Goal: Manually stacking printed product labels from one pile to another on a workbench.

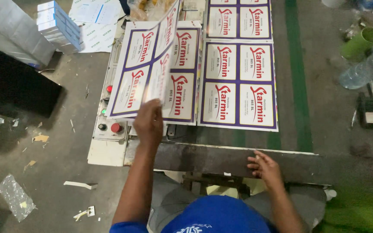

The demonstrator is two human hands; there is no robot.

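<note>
Grey dusty floor littered with scraps surrounds the worn green table (301,99), left hand (148,123) pinching a printed sheet (145,69) lifted over the stack (186,73), right hand (265,167) spread flat on the near edge.

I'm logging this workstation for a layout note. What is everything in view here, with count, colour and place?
Lifted printed sheet: one, white with purple borders and red lettering, held up at left over the machine bed.
Flat printed sheets: at least three, same colours, lying on the bed at centre and top.
Control panel: one, cream, left of the sheets, with red, green and black buttons.
Stack of boxes: one, white and blue, top left.
Green cup: one, top right.
Clear plastic bottle: one, lying right of the bed.
Paper scraps: several, white and brown, on the grey floor at left.
Left hand: grips the lifted sheet's lower edge.
Right hand: rests on the machine's dark front edge.
</note>
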